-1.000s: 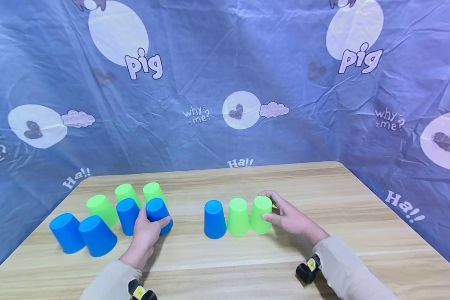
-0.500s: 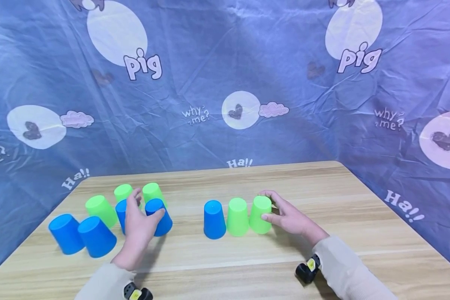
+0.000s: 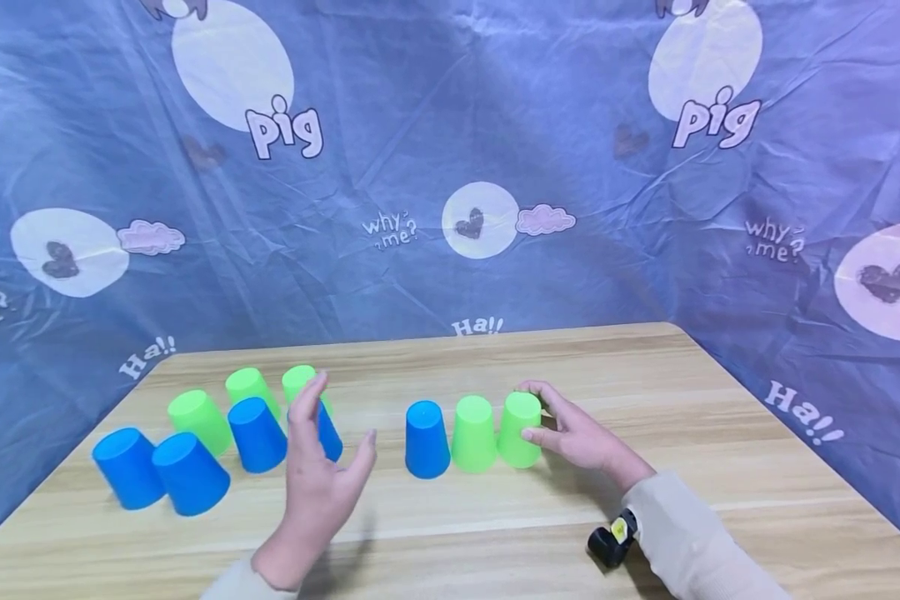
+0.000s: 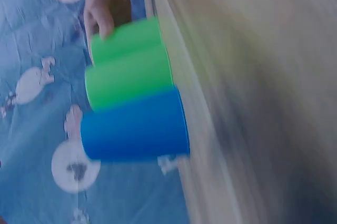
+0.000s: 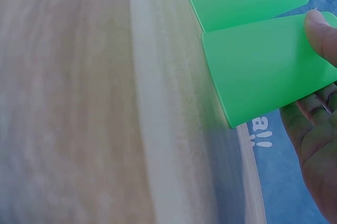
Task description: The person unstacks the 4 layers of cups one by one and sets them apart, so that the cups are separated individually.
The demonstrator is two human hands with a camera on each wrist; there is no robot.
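Observation:
My right hand (image 3: 573, 435) grips a light green cup (image 3: 520, 442), which stands upside down at the right end of a short row. In the right wrist view, thumb and fingers lie on either side of that green cup (image 5: 263, 71). Beside it stand another green cup (image 3: 474, 437) and a blue cup (image 3: 426, 442), both upside down. My left hand (image 3: 317, 487) is held up with fingers and thumb spread, holding nothing. It partly covers a blue cup (image 3: 331, 435) behind it. The left wrist view shows the row's blue cup (image 4: 136, 128) closest.
Left of my left hand stand more upside-down cups: a blue cup (image 3: 257, 437), two blue cups at the front left (image 3: 191, 475), and green cups (image 3: 201, 421) behind them. The wooden table (image 3: 495, 542) meets a printed blue cloth (image 3: 390, 283) at the back and sides.
My left hand has let go of the right-hand blue cup of the left group, lifted leftward, then swung right and nearer with spread fingers. My right hand stays on its green cup.

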